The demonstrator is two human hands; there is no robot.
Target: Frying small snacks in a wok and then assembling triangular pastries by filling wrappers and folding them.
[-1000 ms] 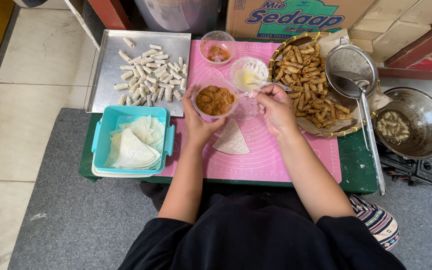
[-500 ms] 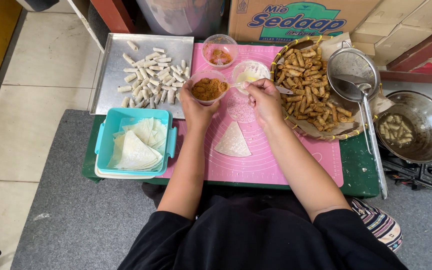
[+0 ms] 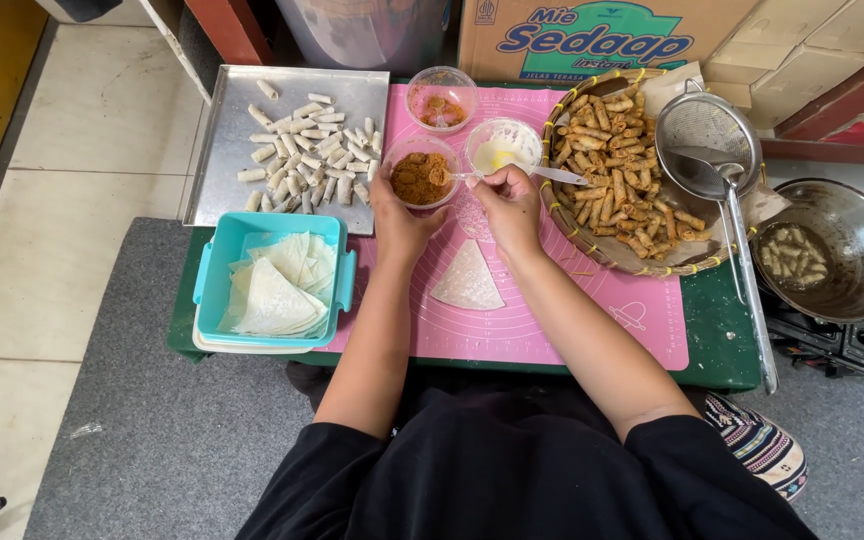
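Left hand steadies the small filling bowl on the pink mat, grip closed on its rim; light, rigid. Right hand pinches a thin spoon, dipping into the crumbly filling.

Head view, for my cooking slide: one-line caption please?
Right hand spoons brown filling from a bowl steadied by the left hand, above a triangular wrapper.

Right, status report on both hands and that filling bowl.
Left hand steadies filling bowl. Right hand holds spoon, tip in filling. Triangular wrapper lies bare on pink mat. Nothing obstructing.
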